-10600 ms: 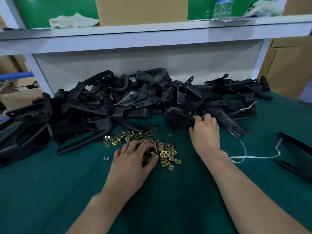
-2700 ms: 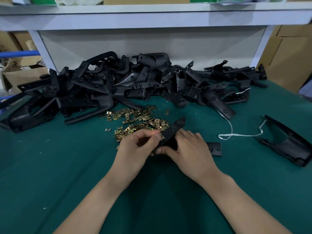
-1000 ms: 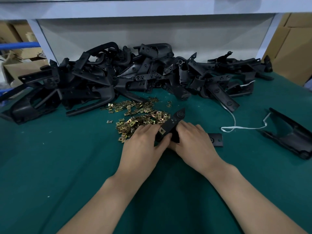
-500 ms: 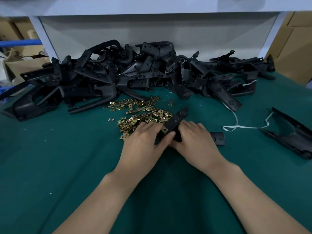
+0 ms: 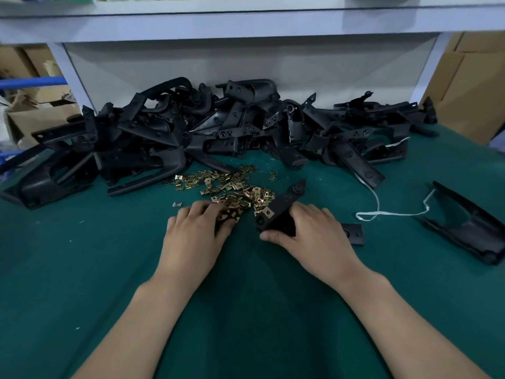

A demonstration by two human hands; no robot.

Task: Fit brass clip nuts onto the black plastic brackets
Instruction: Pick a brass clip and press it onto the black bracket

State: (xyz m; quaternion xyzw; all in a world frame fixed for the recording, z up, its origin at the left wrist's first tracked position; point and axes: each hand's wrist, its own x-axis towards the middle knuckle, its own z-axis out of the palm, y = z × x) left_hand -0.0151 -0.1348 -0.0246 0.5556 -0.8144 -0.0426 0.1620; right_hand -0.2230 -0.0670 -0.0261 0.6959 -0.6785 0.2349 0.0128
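The only containers we find are cardboard: an open box [image 5: 41,116] at the left edge, its contents too dim for us to name, and closed cartons [image 5: 470,86] at the right, cut off by the frame. On the green mat [image 5: 82,269] our right hand [image 5: 314,236] grasps a black bracket [image 5: 285,205], thumb at its near end and fingers curled over it, the far end pointing toward the heap. One brass clip nut [image 5: 267,212] sits on the bracket's left edge. Our left hand [image 5: 196,231] lies knuckles-up on the near edge of the loose nuts [image 5: 232,187], fingers bent down into them. The tips are hidden, so we cannot tell whether they pinch one. A lone nut [image 5: 177,204] lies just left of that hand. Behind the nuts the heap [image 5: 218,132] of black brackets runs along the back wall, too tangled for us to separate the pieces. A flat black tab [image 5: 354,234] shows past the right hand, and we cannot tell whether it belongs to the held bracket. A white cord [image 5: 382,213] trails toward another bracket [image 5: 470,231] at the right. The shelf [image 5: 246,20] above is cropped, and so is whatever stands on it.
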